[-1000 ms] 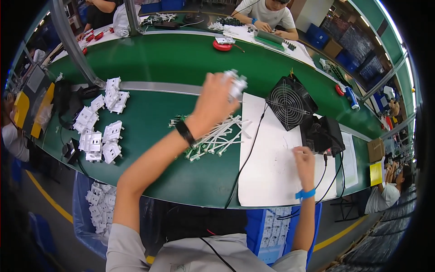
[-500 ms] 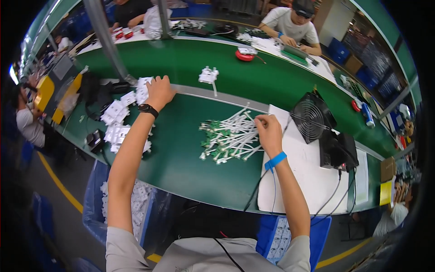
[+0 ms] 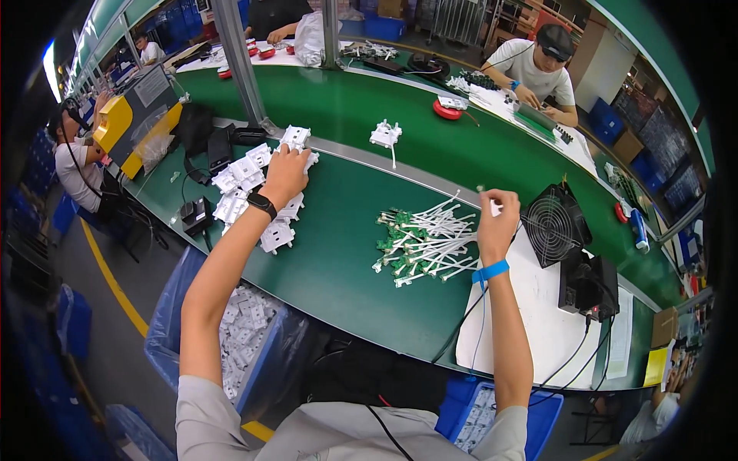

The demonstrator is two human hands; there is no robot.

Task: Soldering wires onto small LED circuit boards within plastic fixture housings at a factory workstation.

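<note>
My left hand [image 3: 285, 175], a dark watch band on its wrist, has its fingers curled against a white plastic housing [image 3: 296, 137] at the far end of a loose heap of similar white housings [image 3: 240, 174]. My right hand [image 3: 500, 221], with a blue band on the wrist, is closed in a pinch at the far right side of a pile of small green circuit boards with white cables [image 3: 427, 240]. Between its fingers is a small piece, white with a greenish end [image 3: 481, 189]; the fingers partly hide it.
A black fan [image 3: 555, 223] and a black power box [image 3: 588, 283] with cords stand right, by a white sheet [image 3: 500, 323]. One housing [image 3: 386, 135] lies past the metal rail. A blue bin [image 3: 257, 376] of white parts sits below left. A co-worker [image 3: 538, 73] works opposite.
The view has swung, shifting the scene rightward. My left hand has moved onto a housing at the heap. My right hand has drawn slightly away from the cable pile with a small piece.
</note>
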